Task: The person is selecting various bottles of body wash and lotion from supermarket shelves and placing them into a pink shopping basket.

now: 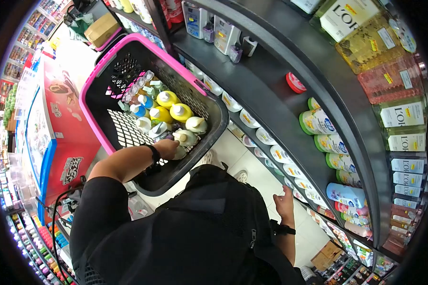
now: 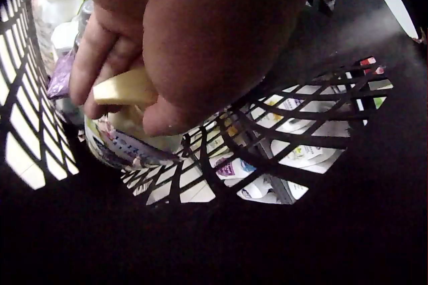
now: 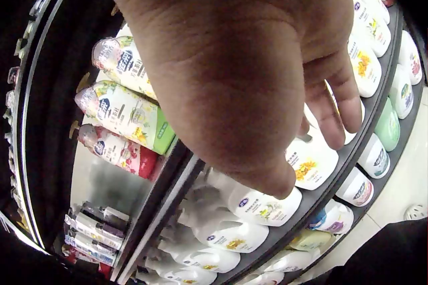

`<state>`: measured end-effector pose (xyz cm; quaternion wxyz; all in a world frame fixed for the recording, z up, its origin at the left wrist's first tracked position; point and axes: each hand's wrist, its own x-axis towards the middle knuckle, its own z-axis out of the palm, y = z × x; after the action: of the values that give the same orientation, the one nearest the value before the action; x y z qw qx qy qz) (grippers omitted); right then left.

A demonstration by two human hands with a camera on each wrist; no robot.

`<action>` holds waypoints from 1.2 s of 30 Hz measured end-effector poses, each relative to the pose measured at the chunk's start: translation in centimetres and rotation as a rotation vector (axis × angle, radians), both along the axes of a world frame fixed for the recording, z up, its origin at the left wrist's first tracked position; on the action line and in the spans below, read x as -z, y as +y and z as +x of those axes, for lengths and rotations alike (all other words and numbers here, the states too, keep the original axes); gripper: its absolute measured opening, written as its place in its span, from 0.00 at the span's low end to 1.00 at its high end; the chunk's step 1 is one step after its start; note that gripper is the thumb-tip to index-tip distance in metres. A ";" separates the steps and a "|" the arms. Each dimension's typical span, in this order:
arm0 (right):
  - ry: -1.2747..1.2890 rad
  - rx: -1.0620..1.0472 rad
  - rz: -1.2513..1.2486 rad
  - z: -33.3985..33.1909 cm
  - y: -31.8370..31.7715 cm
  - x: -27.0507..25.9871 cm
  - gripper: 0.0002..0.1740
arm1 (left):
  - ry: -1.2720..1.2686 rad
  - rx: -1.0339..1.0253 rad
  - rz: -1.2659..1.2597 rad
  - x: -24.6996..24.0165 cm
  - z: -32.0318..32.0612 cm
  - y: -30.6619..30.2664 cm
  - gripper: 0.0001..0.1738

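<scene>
**A:** Anyone else get a look at that bottle in the basket? I was standing in the same aisle and only caught bits of it.

**B:** Yeah, I did. Cream-yellow pump head on top, pale body below, and a label with lavender on it plus what looked like a flower print. The lettering was too small and blurry to read. The hand covered part of it, so no clue about the full shape.

**A:** Was the person actually holding it?

**B:** Yep, the left hand had it. That grip was curled round the pump head, thumb on one side, fingers on the other. The bottle was inside the basket, right by the slotted wall. Couldn't tell you whether its base was resting on the bottom.

**A:** It had plenty of company, too. I spotted a shiny purple packet just beside the fingers, a white bottle with a cream top past that, and a little cluster of yellow pump bottles near the middle of the basket.

**B:** And the right hand?

**A:** That grip was loose and held nothing, fingers fairly relaxed. It hung by the black shelves, near the white bottles with the orange flower print. Couldn't tell if it touched any.
</scene>
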<state>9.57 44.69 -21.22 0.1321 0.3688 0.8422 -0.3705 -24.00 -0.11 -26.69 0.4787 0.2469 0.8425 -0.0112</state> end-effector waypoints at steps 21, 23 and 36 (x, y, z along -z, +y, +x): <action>-0.036 -0.030 0.003 -0.2 1.2 2.6 0.39 | -0.167 -0.323 -0.103 5.5 -1.4 -2.1 0.19; -0.041 -0.019 0.002 -0.2 1.2 2.3 0.39 | -0.101 -0.079 0.005 11.4 -1.3 -4.5 0.14; 0.170 0.135 0.204 3.1 3.9 4.5 0.36 | -0.247 -0.174 0.150 7.7 -4.6 -4.6 0.25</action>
<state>12.71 48.57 -25.76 -0.0032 0.4033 0.8569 -0.3211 -28.62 -4.67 -34.36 0.5580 0.2076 0.7938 0.1236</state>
